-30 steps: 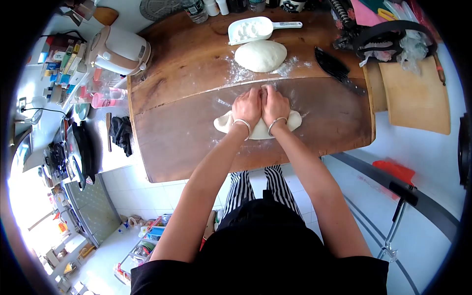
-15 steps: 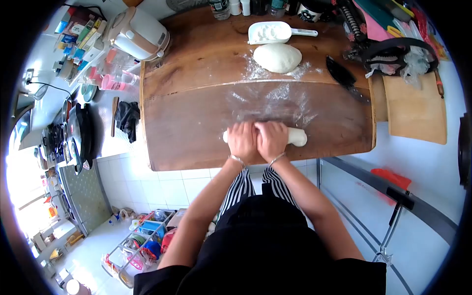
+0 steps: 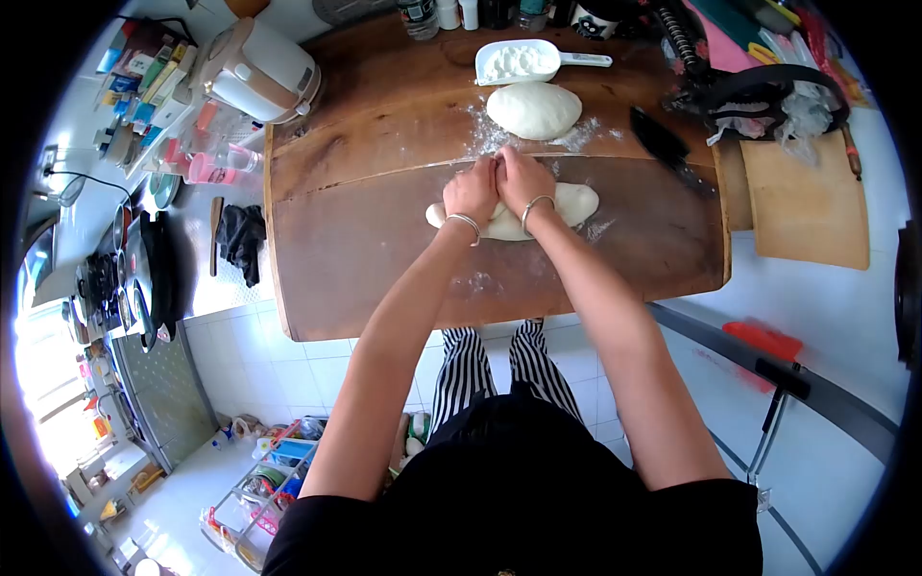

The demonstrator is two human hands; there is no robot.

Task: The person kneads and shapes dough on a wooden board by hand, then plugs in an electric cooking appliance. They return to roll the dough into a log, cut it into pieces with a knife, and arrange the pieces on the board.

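Note:
A long piece of white dough (image 3: 574,204) lies across the dark wooden board (image 3: 365,259), flattened under my hands. My left hand (image 3: 471,194) and my right hand (image 3: 522,180) press on its middle side by side, thumbs close together, with fingers curled over the dough's far edge. Both wrists wear a silver bangle. Beyond them sits a round, smooth dough ball (image 3: 534,110) with loose flour around it. Just behind the ball is a white scoop (image 3: 519,63) of flour.
A black-bladed knife (image 3: 663,144) lies at the board's right. A rice cooker (image 3: 259,72) stands at the back left, near a black cloth (image 3: 240,240). At the right are a tan board (image 3: 807,206) and a black basket-like holder (image 3: 768,91). Bottles line the back.
My hands have gone forward, away from my body, from the near edge towards the dough ball. The dough moved with them and, from a narrow roll, now looks wider and flatter.

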